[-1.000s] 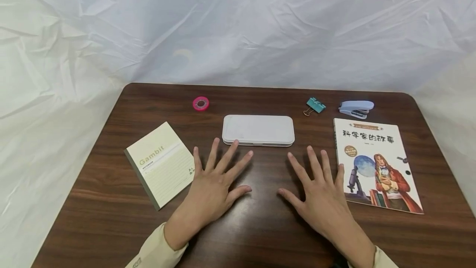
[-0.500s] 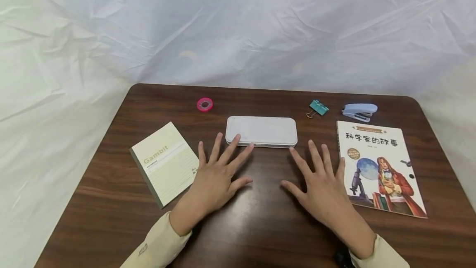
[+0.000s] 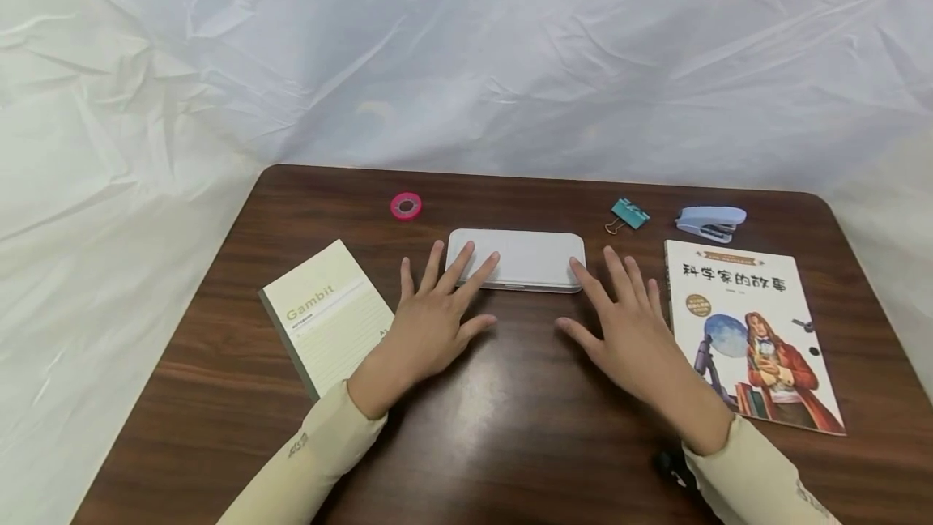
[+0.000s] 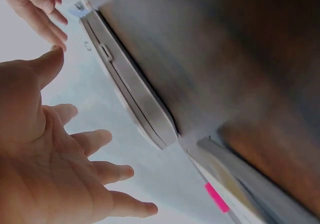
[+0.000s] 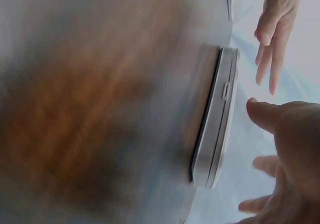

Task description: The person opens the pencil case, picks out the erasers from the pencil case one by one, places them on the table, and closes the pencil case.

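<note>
A flat white metal case [image 3: 528, 256], closed, with a small front catch, lies mid-table. My left hand [image 3: 430, 330], fingers spread, is above the table in front of it; its fingertips overlap the case's left part in the head view. To the right, my right hand [image 3: 632, 335] is spread the same way, its index fingertip over the case's near right corner. Both wrist views show air between the fingers and the case [image 4: 125, 79], whose catch side [image 5: 212, 129] faces me. Neither hand holds anything.
A Gambit notebook [image 3: 328, 306] lies left, partly behind my left wrist. At the back are a pink tape roll [image 3: 415, 215], a teal binder clip [image 3: 632, 213] and a light blue stapler [image 3: 707, 221]. An illustrated book [image 3: 743, 290] lies right. White sheeting [image 3: 510, 63] hangs behind.
Both hands have moved forward over the table, and their fingertips now overlap the white case more. The whole head view has shifted slightly. Nothing has been picked up.
</note>
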`<state>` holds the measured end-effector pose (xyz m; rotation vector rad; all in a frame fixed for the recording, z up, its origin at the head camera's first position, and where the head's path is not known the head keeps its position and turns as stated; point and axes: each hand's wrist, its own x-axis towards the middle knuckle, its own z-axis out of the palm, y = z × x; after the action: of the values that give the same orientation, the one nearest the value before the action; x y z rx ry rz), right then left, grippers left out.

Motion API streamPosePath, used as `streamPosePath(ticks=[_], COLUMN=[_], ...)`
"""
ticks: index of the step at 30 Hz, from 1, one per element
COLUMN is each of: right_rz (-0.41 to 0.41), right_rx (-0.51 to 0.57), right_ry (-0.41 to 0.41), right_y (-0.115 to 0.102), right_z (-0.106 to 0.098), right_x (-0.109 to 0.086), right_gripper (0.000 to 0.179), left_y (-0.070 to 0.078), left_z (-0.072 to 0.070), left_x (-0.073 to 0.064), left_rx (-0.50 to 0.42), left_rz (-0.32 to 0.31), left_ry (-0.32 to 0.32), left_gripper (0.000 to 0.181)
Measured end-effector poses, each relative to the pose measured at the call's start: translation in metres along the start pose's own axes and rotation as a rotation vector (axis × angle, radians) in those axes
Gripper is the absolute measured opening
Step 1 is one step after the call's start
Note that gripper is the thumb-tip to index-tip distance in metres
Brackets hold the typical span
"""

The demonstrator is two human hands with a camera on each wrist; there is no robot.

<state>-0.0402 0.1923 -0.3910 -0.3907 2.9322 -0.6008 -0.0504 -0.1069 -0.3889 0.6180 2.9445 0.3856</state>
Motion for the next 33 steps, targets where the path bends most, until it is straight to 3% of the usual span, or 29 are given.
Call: streamPosePath(ticks=[11, 14, 20, 21, 22, 27, 33], right_rz=[-0.096, -0.112, -0.153, -0.161, -0.168, -0.175, -0.173], right_rx=[0.042, 0.047, 0.043, 0.039, 0.035, 0.02, 0.026], right_ry=[-0.067, -0.09, -0.113, -0.113, -0.114, -0.136, -0.154], right_y=[0.015, 0.019, 0.024, 0.025, 0.025, 0.027, 0.026], right_z=[-0.003, -0.003, -0.002, -0.002, -0.002, -0.003, -0.002], right_x=[0.037, 0.047, 0.06, 0.061, 0.062, 0.065, 0.068], right_gripper=[0.082, 0.083, 0.083, 0.083, 0.083, 0.078, 0.076], left_y=[-0.013, -0.019, -0.035, -0.041, -0.039, -0.051, -0.055], left_z=[-0.008, -0.011, -0.005, 0.0, -0.003, 0.007, 0.002], left_x=[0.032, 0.04, 0.055, 0.059, 0.06, 0.07, 0.068], left_rx=[0.035, 0.025, -0.036, -0.033, -0.037, -0.06, -0.109], left_rz=[-0.02, -0.008, 0.045, 0.06, 0.061, 0.08, 0.08], left_ry=[-0.048, -0.054, -0.068, -0.058, -0.073, -0.091, -0.128], left_gripper=[0.087, 0.093, 0.1, 0.099, 0.099, 0.095, 0.091])
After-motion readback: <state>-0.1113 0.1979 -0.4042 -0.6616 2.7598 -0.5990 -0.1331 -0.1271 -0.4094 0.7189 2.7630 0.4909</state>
